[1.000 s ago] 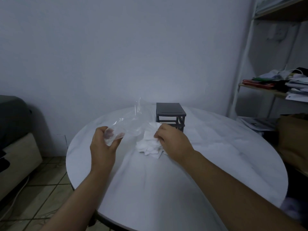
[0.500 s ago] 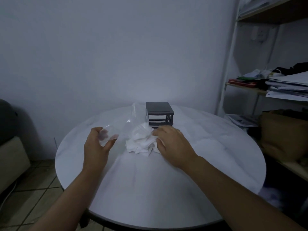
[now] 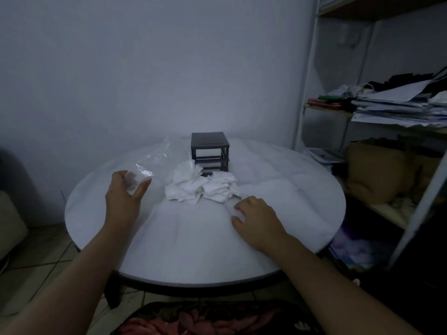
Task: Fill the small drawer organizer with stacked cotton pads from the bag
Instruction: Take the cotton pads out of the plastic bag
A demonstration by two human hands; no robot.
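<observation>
A small dark drawer organizer (image 3: 210, 151) stands at the far middle of the round white table (image 3: 193, 238). In front of it lies a loose heap of white cotton pads (image 3: 200, 187). My left hand (image 3: 124, 197) pinches one end of a clear plastic bag (image 3: 152, 160), which stretches up and away toward the organizer. My right hand (image 3: 256, 220) rests on the tabletop just right of and nearer than the heap, fingers curled, with a pale patch under the fingertips that I cannot identify.
A white-framed shelf unit (image 3: 312, 68) stands to the right, loaded with papers (image 3: 399, 105) and a brown bag (image 3: 377, 172). Tiled floor (image 3: 36, 257) shows to the left. A patterned red cloth (image 3: 205, 320) lies at the bottom edge.
My right hand has let go of the cotton pads and drawn back to the right, onto the table. The heap now lies spread out in full view. My left hand keeps the bag.
</observation>
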